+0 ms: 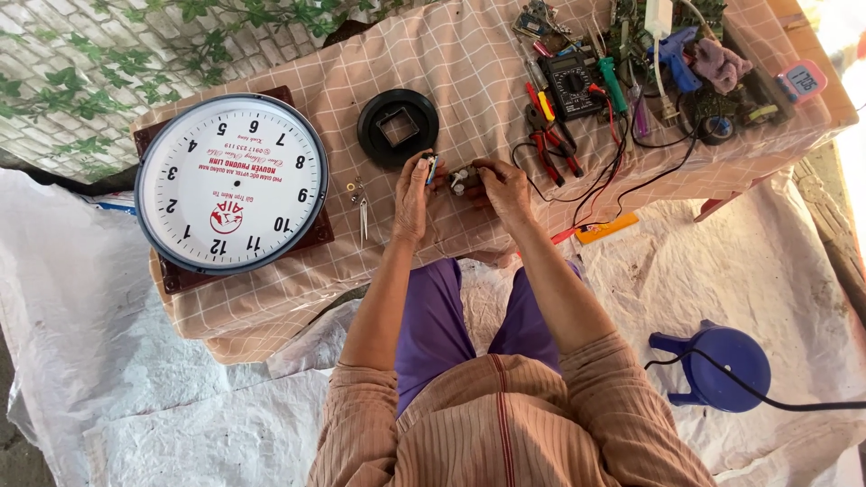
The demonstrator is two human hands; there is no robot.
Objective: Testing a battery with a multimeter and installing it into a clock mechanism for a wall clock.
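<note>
Your striped sleeves and purple trousers fill the foreground, and both forearms reach up to the bench [271, 298], which is covered with a pink checked cloth. Your left hand [413, 191] is closed around a small blue-and-white part [432, 168], pinched at the fingertips. Your right hand [502, 185] is closed on a small grey-white mechanism [463, 179], held between the two hands just above the cloth; its finer details are too small to make out.

Just beyond your hands lies a round black plastic cover [398, 127] with a square opening in its middle. To your left sits a large white clock face [232, 183] in a dark rim, resting on a brown board. Between clock and hands lie tweezers [363, 219] and a couple of small rings [351, 188].

To your right a black multimeter [571, 86] sits among red and black leads, with red-handled pliers [544, 140] beside it. A blue stool [717, 367] stands on the white sheeting by your right elbow.
</note>
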